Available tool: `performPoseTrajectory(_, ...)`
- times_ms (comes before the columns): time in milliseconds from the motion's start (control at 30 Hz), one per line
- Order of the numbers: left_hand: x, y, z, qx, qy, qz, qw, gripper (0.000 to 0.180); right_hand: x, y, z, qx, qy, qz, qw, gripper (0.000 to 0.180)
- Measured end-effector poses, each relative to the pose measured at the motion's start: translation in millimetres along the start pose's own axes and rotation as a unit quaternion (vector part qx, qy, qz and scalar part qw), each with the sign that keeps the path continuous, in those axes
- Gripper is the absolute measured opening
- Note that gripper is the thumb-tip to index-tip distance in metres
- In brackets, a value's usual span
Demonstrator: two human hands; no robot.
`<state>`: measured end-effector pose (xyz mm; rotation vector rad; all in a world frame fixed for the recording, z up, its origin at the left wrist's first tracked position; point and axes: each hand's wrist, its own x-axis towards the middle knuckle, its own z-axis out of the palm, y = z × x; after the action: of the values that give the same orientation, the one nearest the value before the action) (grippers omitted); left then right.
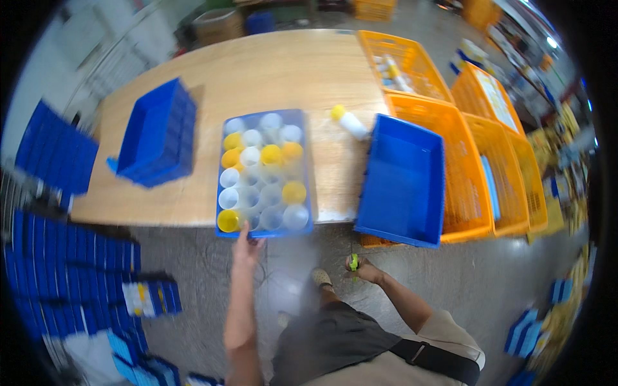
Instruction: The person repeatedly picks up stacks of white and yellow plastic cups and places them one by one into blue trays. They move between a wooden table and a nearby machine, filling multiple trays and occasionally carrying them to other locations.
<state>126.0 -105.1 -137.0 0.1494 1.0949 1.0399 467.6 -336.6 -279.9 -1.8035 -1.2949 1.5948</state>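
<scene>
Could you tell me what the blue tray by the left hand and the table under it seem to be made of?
The blue tray looks like moulded plastic: uniform saturated colour, thin smooth walls. The table looks like wood or wood laminate: pale tan with faint grain streaks and a matte finish. The left hand touches the tray's near edge.

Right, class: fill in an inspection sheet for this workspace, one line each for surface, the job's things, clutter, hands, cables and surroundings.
Surface: long light wooden table, mostly bare at the far end.
Job's things: blue plastic tray of white and yellow capped bottles at the near edge; small green object.
Clutter: stack of blue plastic bins; lone yellow-capped white bottle lying down; large empty blue plastic crate.
Hands: left hand touches the tray's near edge; right hand holds the green object.
Cables: nothing seen.
Surroundings: orange plastic crates on the right; grey floor.
</scene>
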Motion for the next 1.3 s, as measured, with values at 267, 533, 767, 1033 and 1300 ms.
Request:
performPoseTrajectory(267, -199.4, 73.1, -268.8, 0.214, 0.091, -0.079, 0.969, 0.038, 14.5, -113.0, 40.8, 0.050, -0.278, -0.066, 0.957, 0.029)
performPoseTrajectory(533, -439.8, -135.3, -469.3, 0.034, 0.306, -0.073, 0.949, 0.028, -15.4, -164.3, 165.2, -0.130, -0.453, -0.070, 0.879, 0.029)
performPoseTrajectory(767, -504.8, -336.5, -478.2, 0.047, 0.703, 0.067, 0.707, 0.035, -90.1, -216.0, 326.6, -0.291, -0.589, -0.206, 0.725, 0.049)
performPoseTrajectory(1033, -538.8, -372.3, -395.3, -0.051, 0.735, -0.148, 0.659, 0.042, -210.8, -243.4, 476.0, -0.436, -0.697, -0.341, 0.456, 0.052)
performPoseTrajectory(1300, -506.9, -356.6, -337.7, -0.056, 0.820, -0.127, 0.556, 0.075, -234.6, -226.2, 431.1, -0.562, -0.604, -0.488, 0.283, 0.042)
